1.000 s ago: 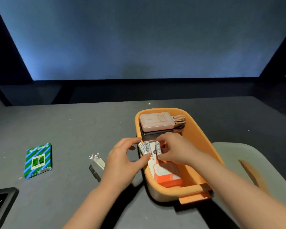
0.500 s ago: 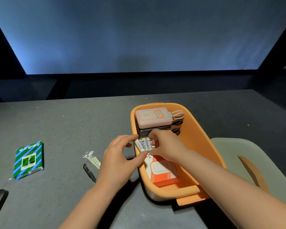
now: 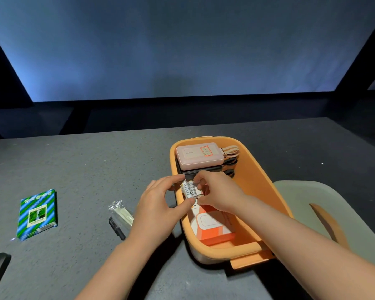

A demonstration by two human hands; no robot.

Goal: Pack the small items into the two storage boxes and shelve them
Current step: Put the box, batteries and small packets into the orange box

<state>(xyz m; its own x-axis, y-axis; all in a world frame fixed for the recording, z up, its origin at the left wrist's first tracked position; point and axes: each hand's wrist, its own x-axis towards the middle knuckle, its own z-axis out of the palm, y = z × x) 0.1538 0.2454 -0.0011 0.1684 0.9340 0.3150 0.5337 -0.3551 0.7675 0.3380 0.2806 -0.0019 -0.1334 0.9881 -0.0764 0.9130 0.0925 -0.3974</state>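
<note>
Orange is the storage box (image 3: pixel 266 191) on the tabletop (image 3: pixel 78 169), and over its left rim both the left hand (image 3: pixel 158 211) and the right hand (image 3: pixel 217 193) pinch a little bunch of white batteries (image 3: pixel 189 189). I think this is the packing step, so next the batteries should go down inside the box, beside the orange-and-white carton (image 3: pixel 212 226). Left of the box, a green packet (image 3: pixel 37 214), a pen (image 3: pixel 117 228) and a clear wrapper (image 3: pixel 122 212) wait their turn.

A dark grey speckled tabletop (image 3: pixel 74 169) fills the lower view. Behind it rises a wide, bluish, dimly lit wall (image 3: pixel 182 50), framed by black slanted edges and a dark band below.
</note>
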